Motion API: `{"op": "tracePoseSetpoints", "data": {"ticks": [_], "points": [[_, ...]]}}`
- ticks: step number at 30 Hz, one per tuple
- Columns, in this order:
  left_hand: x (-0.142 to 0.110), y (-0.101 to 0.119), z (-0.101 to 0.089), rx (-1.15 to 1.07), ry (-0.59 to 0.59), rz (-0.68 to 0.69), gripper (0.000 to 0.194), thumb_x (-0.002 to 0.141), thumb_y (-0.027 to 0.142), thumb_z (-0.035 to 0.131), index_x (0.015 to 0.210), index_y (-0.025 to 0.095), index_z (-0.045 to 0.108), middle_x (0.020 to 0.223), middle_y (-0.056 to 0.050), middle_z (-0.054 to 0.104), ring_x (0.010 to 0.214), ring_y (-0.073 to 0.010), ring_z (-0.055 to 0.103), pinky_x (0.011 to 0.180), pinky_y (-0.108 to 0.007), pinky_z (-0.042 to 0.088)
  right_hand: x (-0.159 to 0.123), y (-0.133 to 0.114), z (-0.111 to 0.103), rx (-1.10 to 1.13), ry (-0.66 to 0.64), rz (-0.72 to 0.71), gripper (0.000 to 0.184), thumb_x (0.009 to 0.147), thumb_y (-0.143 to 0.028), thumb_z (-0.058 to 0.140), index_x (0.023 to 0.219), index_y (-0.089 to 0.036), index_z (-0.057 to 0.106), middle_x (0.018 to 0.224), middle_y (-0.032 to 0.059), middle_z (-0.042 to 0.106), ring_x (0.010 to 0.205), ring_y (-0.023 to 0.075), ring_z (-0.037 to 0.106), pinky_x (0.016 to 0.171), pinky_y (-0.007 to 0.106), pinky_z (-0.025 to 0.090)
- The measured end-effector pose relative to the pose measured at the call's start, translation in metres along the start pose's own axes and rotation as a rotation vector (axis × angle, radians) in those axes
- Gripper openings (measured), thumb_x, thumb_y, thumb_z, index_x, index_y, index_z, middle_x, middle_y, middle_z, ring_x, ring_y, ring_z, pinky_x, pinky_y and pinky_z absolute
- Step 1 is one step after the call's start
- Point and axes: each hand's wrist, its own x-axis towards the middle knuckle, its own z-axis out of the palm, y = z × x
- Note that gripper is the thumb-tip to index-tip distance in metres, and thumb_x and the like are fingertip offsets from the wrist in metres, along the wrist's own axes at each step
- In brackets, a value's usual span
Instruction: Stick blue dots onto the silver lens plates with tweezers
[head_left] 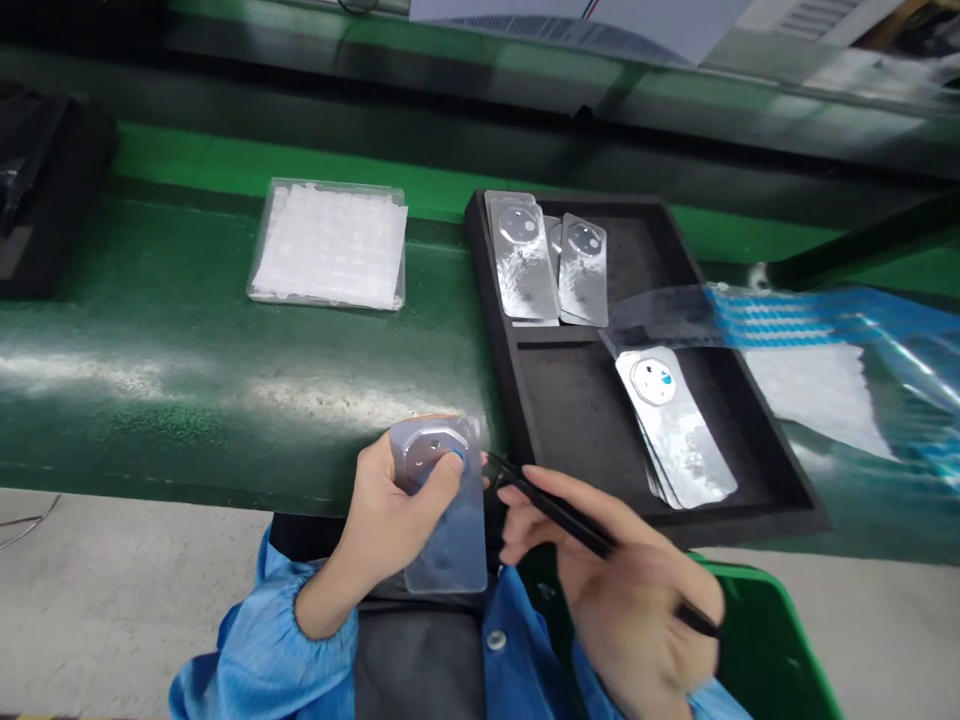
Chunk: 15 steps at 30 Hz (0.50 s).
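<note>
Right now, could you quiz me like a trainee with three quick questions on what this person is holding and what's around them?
1. Which hand holds the black tweezers?
2. True or false: the clear box sits inside the black tray.
3. Fill in the blank: the left hand grips a clear plastic piece, and the sleeves are ___.

Key:
1. The right hand.
2. False: the box sits beside the tray, on the green bench.
3. Blue.
</note>
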Motion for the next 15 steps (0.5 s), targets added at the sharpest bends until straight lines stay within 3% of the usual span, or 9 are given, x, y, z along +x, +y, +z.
{"op": "tracePoseSetpoints", "data": {"ticks": [1, 3, 8, 15], "points": [[0.0, 0.0, 0.0, 0.025, 0.014, 0.017, 0.026, 0.089, 0.034, 0.075, 0.107, 0.016, 0.073, 0.091, -0.007, 0.084, 0.08, -0.0238, 0.082, 0.073, -0.033, 0.067, -0.004, 0.003, 0.006, -0.014, 0.025, -0.007, 0.026, 0.107, -0.035, 0.059, 0.119, -0.02, 0.077, 0.087, 0.007, 0.076, 0.055, 0.0173, 0.07, 0.048, 0.029, 0.062], [0.0, 0.001, -0.001, 0.05, 0.014, 0.033, 0.025, 0.09, 0.035, 0.074, 0.108, 0.017, 0.073, 0.094, -0.007, 0.084, 0.085, -0.0244, 0.082, 0.079, -0.035, 0.067, -0.011, 0.01, 0.015, -0.066, 0.044, -0.064, 0.028, 0.101, -0.017, 0.068, 0.126, -0.023, 0.076, 0.096, 0.0071, 0.076, 0.063, 0.0178, 0.073, 0.052, 0.03, 0.064], [-0.001, 0.003, -0.004, 0.025, -0.042, -0.038, 0.036, 0.094, 0.036, 0.071, 0.126, 0.021, 0.068, 0.102, -0.006, 0.085, 0.094, -0.0264, 0.082, 0.087, -0.039, 0.067, -0.017, 0.02, 0.021, -0.268, 0.007, -0.242, 0.044, 0.095, -0.01, 0.074, 0.137, -0.024, 0.071, 0.115, 0.0082, 0.076, 0.087, 0.0227, 0.077, 0.073, 0.036, 0.07], [-0.002, 0.004, -0.001, -0.049, -0.035, -0.09, 0.037, 0.096, 0.03, 0.072, 0.132, 0.024, 0.066, 0.101, -0.003, 0.085, 0.089, -0.0234, 0.083, 0.086, -0.036, 0.068, -0.011, 0.017, 0.027, -0.389, 0.092, -0.215, 0.037, 0.091, -0.002, 0.076, 0.121, -0.023, 0.076, 0.098, 0.0043, 0.08, 0.08, 0.021, 0.078, 0.077, 0.034, 0.071]]}}
